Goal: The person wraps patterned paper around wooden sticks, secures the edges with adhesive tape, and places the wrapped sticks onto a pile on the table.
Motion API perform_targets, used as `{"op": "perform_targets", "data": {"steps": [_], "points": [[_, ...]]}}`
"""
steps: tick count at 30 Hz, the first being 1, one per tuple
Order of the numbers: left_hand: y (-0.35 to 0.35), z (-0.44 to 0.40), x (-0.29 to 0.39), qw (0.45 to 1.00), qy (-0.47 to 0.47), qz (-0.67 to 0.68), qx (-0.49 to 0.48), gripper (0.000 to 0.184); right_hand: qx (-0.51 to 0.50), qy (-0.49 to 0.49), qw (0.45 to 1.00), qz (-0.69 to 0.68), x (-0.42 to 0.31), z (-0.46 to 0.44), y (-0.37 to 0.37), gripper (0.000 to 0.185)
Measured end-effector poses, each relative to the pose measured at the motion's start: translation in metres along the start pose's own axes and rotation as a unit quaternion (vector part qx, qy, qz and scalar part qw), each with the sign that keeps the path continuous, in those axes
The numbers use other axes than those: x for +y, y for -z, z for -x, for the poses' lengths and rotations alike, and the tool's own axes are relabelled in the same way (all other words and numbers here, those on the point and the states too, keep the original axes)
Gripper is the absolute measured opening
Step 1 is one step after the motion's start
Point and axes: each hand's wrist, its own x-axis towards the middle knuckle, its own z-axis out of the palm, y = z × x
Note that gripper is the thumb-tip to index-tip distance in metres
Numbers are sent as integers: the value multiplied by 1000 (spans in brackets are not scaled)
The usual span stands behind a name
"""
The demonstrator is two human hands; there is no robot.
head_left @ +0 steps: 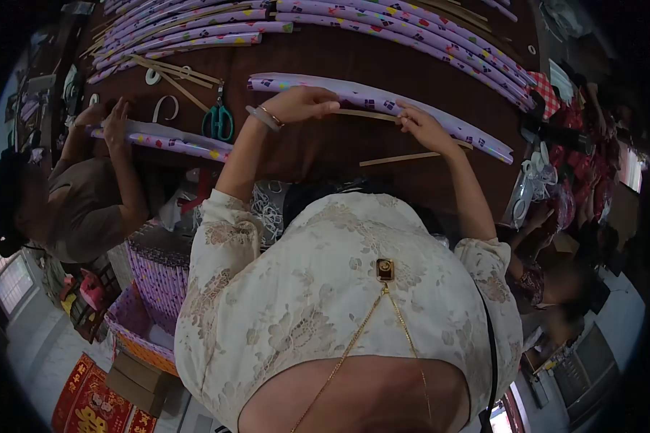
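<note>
A long sheet of purple patterned wrapping paper (372, 97), partly rolled, lies across the table in front of me. My left hand (307, 103), with bracelets at the wrist, is closed at the paper's near edge, left of its middle. Farther right, my right hand (424, 128) has its fingers bent and pinched on the same edge. Between the hands a thin wooden strip (368, 114) runs along that edge; its ends are partly covered. A second wooden strip (400, 158) lies nearer to me. What sits under my fingertips is partly hidden.
Teal-handled scissors (218, 121), tape rolls (152, 76) and loose wooden strips (180, 79) lie to the left. Several finished purple rolls (411, 47) cover the far side. At left, a co-worker's hands (114, 124) hold another roll (173, 142). Clear plastic (530, 184) hangs at the right edge.
</note>
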Motion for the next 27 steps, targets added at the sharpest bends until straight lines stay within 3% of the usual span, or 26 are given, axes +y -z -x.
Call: {"op": "perform_targets", "data": {"steps": [1,2,4,6,10,13,15,16,18,20,23,25,27], "points": [[-4,0,-5,995,-38,-95,-9,42,3,-5,1000,3,-2,-1,1,18],[-12,-2,-11,978,-67,-193,47,41,-5,0,1000,4,-6,-2,2,18],[-31,-16,-21,972,-136,-138,133,42,0,-30,1000,-8,-12,-1,4,18],[-48,-28,-19,941,-151,-250,171,35,-7,-13,999,-36,-4,-5,4,18],[-64,-49,-27,924,-188,-290,164,23,-6,-38,997,-64,-10,-5,5,17],[-62,-44,-22,949,-180,-235,112,23,-3,-41,996,-74,-8,-8,5,19],[-44,-27,-12,1000,15,-4,2,22,-1,-30,998,-63,-9,-6,5,20],[-35,-19,-19,981,-97,-146,80,21,12,-44,998,-47,-14,-5,6,21],[-5,0,-23,985,-17,-136,104,21,24,-57,998,-32,-16,-5,5,22],[26,13,-50,974,-68,-166,135,22,39,-32,998,-40,-12,-7,4,23],[58,27,-62,959,-22,-212,184,22,72,-34,997,1,-23,-8,4,22],[68,29,-60,948,78,-197,237,22,70,-34,997,-1,-16,-13,4,22],[66,29,-52,949,85,-170,251,22,70,-37,997,-2,-11,-17,6,21]]}}
